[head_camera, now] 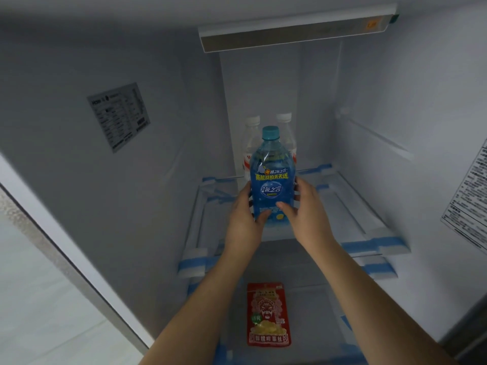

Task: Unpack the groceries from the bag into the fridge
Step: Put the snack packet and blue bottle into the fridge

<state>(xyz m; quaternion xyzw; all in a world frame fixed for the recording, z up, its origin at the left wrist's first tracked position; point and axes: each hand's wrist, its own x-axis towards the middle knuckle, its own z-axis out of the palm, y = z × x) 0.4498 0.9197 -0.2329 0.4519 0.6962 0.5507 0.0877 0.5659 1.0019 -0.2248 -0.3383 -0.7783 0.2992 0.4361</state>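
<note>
Blue plastic drink bottle with teal cap, upright, clasped between fingers of left hand and right hand, two clear white-capped bottles just behind fingers, red snack pouch lay below on lower glass fridge shelf.

Inside the fridge, a bottle stands upright over the upper shelf, near its middle. The left hand clasps it from the left and the right hand from the right, thumbs on its near side. Just behind the bottle, against the far wall, 2 water bottles stand side by side. On the lower shelf, nearer and below, a flat pouch lies between the 2 forearms. A label sits on the left wall, another sticker on the right wall, and a light bar spans the ceiling above.
</note>
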